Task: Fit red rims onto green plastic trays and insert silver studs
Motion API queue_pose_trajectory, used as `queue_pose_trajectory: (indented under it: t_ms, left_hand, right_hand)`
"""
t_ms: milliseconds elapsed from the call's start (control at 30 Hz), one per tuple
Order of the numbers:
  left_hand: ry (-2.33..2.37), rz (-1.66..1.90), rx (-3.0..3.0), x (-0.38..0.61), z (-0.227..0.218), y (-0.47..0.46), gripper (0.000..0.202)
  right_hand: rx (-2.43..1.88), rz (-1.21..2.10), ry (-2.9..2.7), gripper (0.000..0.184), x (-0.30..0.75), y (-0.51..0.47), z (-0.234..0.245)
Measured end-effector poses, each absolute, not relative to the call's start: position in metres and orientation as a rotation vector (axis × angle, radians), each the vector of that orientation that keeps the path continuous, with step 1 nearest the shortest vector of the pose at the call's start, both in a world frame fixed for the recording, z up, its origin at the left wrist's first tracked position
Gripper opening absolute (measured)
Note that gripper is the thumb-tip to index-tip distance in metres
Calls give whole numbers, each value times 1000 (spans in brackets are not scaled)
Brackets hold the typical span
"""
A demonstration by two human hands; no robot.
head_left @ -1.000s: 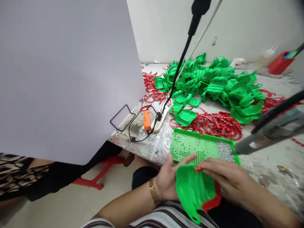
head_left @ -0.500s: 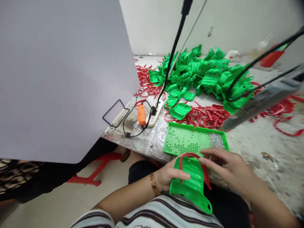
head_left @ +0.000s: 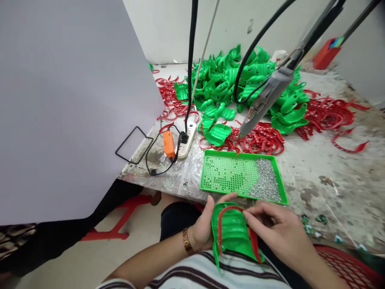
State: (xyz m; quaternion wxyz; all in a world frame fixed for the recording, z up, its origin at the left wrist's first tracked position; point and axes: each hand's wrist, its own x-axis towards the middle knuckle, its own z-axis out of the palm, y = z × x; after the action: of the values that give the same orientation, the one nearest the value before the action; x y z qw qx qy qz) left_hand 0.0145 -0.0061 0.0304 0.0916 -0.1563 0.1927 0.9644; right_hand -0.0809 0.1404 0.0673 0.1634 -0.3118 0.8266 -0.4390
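Green plastic shell was held low over the person's lap, just in front of a striped shirt, with a red strip curved along its inner edge. The left hand, wearing a gold wristwatch, had a clenched grip on the shell's left side, with the thumb rising beside its upper rim. The right hand was closed in a pinch, its fingertips pressed against the red strip near the top of the shell.

Just beyond the hands, a green perforated tray lay on the surface, its holes partly filled with small metal studs and a grey heap of more studs banked at its right end. A grey handheld tool hung on black cables, its tip just above a tangle of red strips. Further back stood a large heap of green shells, with another red tangle to its right. A power strip and an orange adapter lay near the surface's left edge, beside a large white panel that blocked the left of the view.
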Motion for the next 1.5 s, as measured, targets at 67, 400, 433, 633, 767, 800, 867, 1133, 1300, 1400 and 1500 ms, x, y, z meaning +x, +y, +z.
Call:
queue_pose_trajectory:
  t_ms: [67, 400, 433, 633, 767, 800, 867, 1133, 1300, 1400, 1500]
  left_hand:
    - [564, 2849, -485, 12, 30, -7, 77]
    - [571, 2798, -432, 11, 20, -5, 76]
    - [577, 2801, -421, 11, 20, -5, 76]
    - [637, 2811, -369, 9, 21, -6, 80]
    - [666, 2825, -357, 10, 23, -6, 81]
    - [666, 2824, -359, 10, 22, -6, 80]
    - [656, 2821, -353, 9, 21, -6, 79]
    - [638, 2845, -271, 12, 18, -5, 77]
    - [578, 2787, -287, 14, 20, -7, 77]
    - [566, 2776, -349, 13, 20, -8, 80]
    - [505, 2788, -282, 12, 21, -10, 80]
  right_hand:
    - [-915, -1246, 2351, 33, -78, 136, 65]
    - [-923, -1267, 2323, 31, -76, 136, 46]
    - [-923, -1272, 2327, 31, -76, 136, 45]
    - [-855, -1280, 2311, 33, -72, 136, 47]
    - [-806, -1311, 2317, 33, -70, 134, 48]
    - [-828, -1310, 2325, 33, -71, 133, 48]
    - [-896, -1306, 2340, 31, -71, 132, 47]
    - [-967, -1267, 2369, 29, -72, 134, 47]
    - [-972, -1307, 2371, 32, -69, 129, 47]
    - [-937, -1272, 2366, 32, -66, 128, 46]
    - [-874, -1334, 2373, 30, -81, 130, 46]
